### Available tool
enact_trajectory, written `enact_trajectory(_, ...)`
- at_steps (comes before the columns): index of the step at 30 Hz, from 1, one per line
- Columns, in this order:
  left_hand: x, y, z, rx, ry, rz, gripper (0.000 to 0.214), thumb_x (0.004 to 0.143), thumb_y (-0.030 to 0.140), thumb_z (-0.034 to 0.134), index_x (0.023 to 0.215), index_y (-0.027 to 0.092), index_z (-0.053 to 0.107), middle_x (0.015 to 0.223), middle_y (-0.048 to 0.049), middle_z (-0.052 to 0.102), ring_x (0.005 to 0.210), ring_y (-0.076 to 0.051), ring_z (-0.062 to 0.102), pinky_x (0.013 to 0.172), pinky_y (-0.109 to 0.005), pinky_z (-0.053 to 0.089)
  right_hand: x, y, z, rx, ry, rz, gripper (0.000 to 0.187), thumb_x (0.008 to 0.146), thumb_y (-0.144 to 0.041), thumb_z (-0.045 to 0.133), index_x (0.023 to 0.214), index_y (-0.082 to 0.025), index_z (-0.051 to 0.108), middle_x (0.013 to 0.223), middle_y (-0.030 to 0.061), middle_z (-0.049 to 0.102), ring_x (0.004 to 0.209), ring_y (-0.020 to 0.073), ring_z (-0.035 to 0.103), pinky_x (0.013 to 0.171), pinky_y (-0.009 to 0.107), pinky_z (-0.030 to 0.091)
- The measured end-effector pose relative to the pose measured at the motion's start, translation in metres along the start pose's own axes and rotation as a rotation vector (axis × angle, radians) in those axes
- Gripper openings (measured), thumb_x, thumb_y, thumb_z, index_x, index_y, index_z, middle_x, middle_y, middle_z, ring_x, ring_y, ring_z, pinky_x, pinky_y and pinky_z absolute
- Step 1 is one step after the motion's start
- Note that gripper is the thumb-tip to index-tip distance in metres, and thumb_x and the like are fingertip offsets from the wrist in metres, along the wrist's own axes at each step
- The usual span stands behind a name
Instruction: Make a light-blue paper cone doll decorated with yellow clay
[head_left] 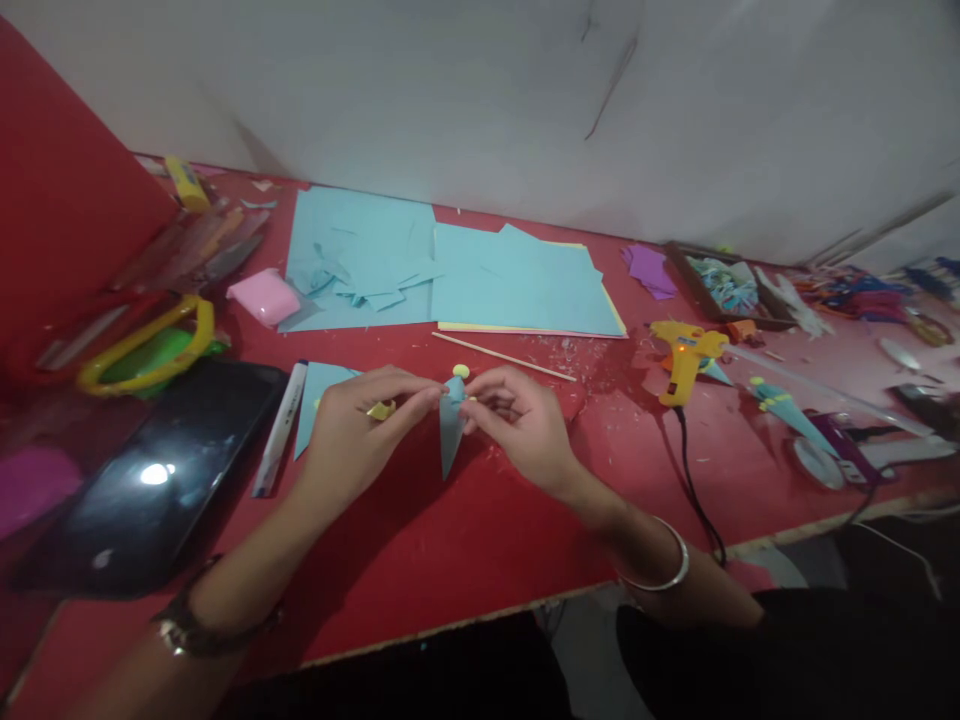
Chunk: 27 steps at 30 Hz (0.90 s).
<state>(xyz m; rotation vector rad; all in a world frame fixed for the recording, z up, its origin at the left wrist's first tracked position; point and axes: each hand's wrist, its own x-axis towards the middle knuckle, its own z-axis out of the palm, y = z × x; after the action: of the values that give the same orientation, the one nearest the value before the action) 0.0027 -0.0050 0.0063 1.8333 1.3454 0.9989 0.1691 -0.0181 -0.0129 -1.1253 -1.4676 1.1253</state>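
A small blue paper cone (451,430) hangs point down between my hands, with a round yellow paper dot (460,371) at its top. My left hand (367,415) pinches the cone's upper left edge between thumb and forefinger. On the opposite side, my right hand (517,420) grips the upper right edge, its fingers curled; a bit of yellow shows by its thumb. Beneath my left hand lies a flat blue paper piece (319,385), partly covered. A white marker (280,430) rests just left of that piece. Beyond my hands is a thin wooden stick (502,357).
Blue paper sheets (517,280) and scraps lie along the wall. A yellow glue gun (682,355), its light on, stands at right with a trailing cord. Farther right is another blue cone (791,412). A black tablet-like device (157,480) and yellow-handled scissors-like tool (150,350) occupy the left.
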Motion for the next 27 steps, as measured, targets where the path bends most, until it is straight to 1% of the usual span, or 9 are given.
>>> enact_trajectory(3, 0.0003, 0.0008, 0.0012, -0.057, -0.070, -0.049, 0.026, 0.081, 0.034, 0.049, 0.066, 0.021, 0.065, 0.069, -0.0001, 0.068, 0.067, -0.016, 0.059, 0.070, -0.030, 0.047, -0.0006, -0.0048, -0.0008, -0.162, 0.064, -0.117, 0.008, 0.076, -0.026, 0.062, 0.074, -0.020, 0.059, 0.068, -0.0014, 0.063, 0.058, 0.0089, 0.058, 0.053, 0.022, 0.047)
enact_trajectory(7, 0.0006, -0.0005, 0.0022, -0.127, -0.123, -0.084, 0.033, 0.082, 0.038, 0.044, 0.064, 0.020, 0.065, 0.065, -0.0005, 0.065, 0.062, -0.015, 0.055, 0.066, -0.030, 0.045, -0.0026, -0.0095, -0.0029, -0.346, 0.103, -0.381, 0.006, 0.080, -0.022, 0.059, 0.077, -0.022, 0.063, 0.071, -0.0008, 0.065, 0.063, 0.0105, 0.058, 0.057, 0.025, 0.047)
enact_trajectory(9, -0.0002, -0.0016, 0.0028, -0.178, -0.158, -0.129, 0.036, 0.083, 0.040, 0.043, 0.062, 0.019, 0.064, 0.059, 0.0000, 0.060, 0.058, -0.013, 0.051, 0.060, -0.028, 0.043, -0.0035, -0.0098, -0.0042, -0.403, 0.095, -0.534, 0.009, 0.082, -0.019, 0.057, 0.081, -0.023, 0.065, 0.072, -0.0003, 0.065, 0.067, 0.0115, 0.059, 0.062, 0.026, 0.048)
enact_trajectory(11, -0.0016, -0.0026, 0.0038, -0.252, -0.215, -0.201, 0.038, 0.084, 0.042, 0.043, 0.060, 0.019, 0.063, 0.050, 0.0016, 0.049, 0.051, -0.011, 0.044, 0.050, -0.025, 0.038, -0.0038, -0.0084, -0.0053, -0.444, 0.072, -0.610, 0.012, 0.083, -0.020, 0.055, 0.086, -0.025, 0.066, 0.075, 0.0006, 0.065, 0.070, 0.0124, 0.059, 0.064, 0.027, 0.048)
enact_trajectory(13, -0.0028, -0.0032, 0.0049, -0.354, -0.276, -0.267, 0.039, 0.084, 0.043, 0.044, 0.060, 0.018, 0.061, 0.045, 0.0035, 0.039, 0.045, -0.009, 0.036, 0.042, -0.023, 0.032, -0.0035, -0.0056, -0.0058, -0.478, 0.049, -0.617, 0.015, 0.085, -0.022, 0.054, 0.091, -0.026, 0.067, 0.077, 0.0012, 0.063, 0.073, 0.0131, 0.058, 0.066, 0.028, 0.049)
enact_trajectory(15, -0.0031, -0.0031, 0.0056, -0.467, -0.321, -0.308, 0.037, 0.084, 0.043, 0.045, 0.061, 0.018, 0.060, 0.045, 0.0040, 0.036, 0.043, -0.008, 0.032, 0.040, -0.022, 0.028, -0.0028, -0.0027, -0.0059, -0.502, 0.044, -0.608, 0.018, 0.086, -0.023, 0.052, 0.096, -0.027, 0.067, 0.078, 0.0013, 0.062, 0.076, 0.0136, 0.058, 0.069, 0.029, 0.049)
enact_trajectory(19, -0.0012, -0.0002, 0.0041, -0.635, -0.377, -0.355, 0.036, 0.082, 0.043, 0.046, 0.062, 0.017, 0.061, 0.054, -0.0005, 0.050, 0.043, -0.007, 0.032, 0.039, -0.023, 0.028, -0.0016, -0.0001, -0.0054, -0.533, 0.071, -0.613, 0.022, 0.087, -0.020, 0.051, 0.102, -0.028, 0.065, 0.081, 0.0015, 0.061, 0.078, 0.0137, 0.057, 0.070, 0.029, 0.049)
enact_trajectory(22, -0.0004, 0.0002, 0.0018, -0.646, -0.396, -0.368, 0.038, 0.082, 0.044, 0.045, 0.061, 0.018, 0.062, 0.060, -0.0019, 0.056, 0.045, -0.008, 0.034, 0.041, -0.024, 0.030, -0.0018, -0.0016, -0.0049, -0.548, 0.076, -0.621, 0.023, 0.087, -0.020, 0.050, 0.103, -0.027, 0.064, 0.081, 0.0015, 0.062, 0.076, 0.0133, 0.058, 0.068, 0.028, 0.049)
enact_trajectory(27, -0.0030, -0.0086, 0.0014, -0.535, -0.394, -0.312, 0.033, 0.084, 0.040, 0.047, 0.064, 0.019, 0.063, 0.060, 0.0001, 0.054, 0.050, -0.009, 0.038, 0.046, -0.024, 0.033, -0.0026, -0.0040, -0.0053, -0.531, 0.063, -0.625, 0.019, 0.087, -0.017, 0.051, 0.099, -0.023, 0.064, 0.084, 0.0030, 0.066, 0.078, 0.0129, 0.060, 0.069, 0.027, 0.050)
